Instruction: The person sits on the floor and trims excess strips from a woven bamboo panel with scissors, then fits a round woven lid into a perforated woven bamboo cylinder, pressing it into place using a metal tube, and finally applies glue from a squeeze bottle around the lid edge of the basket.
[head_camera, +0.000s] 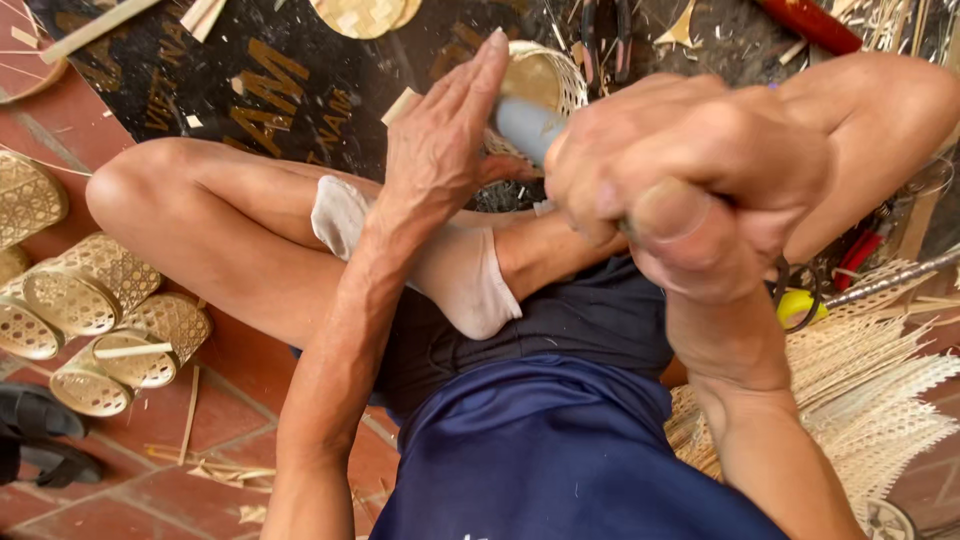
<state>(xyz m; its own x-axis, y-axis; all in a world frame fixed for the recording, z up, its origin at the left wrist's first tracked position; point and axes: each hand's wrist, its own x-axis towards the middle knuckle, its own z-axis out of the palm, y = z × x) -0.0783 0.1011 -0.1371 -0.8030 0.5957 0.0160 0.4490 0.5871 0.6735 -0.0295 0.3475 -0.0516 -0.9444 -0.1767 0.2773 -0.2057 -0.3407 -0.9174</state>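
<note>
The right hand (690, 190) is clenched in a tight fist around a grey, rounded tool handle (525, 125), whose blunt end sticks out from the fist toward the left hand. The left hand (440, 140) is released, fingers straight and together, its palm lying flat against the side of that handle end. Both hands hover above the person's crossed bare legs and a foot in a white cloth sock (460, 265). Just behind the hands, on the dark printed mat (290, 100), stands a small round woven bamboo basket (550, 75), partly hidden by them. At the left edge of the red tiled floor (230, 400) lie several woven bamboo rings (100, 320). A sheaf of pale bamboo strips (870, 390) spreads at the right.
</note>
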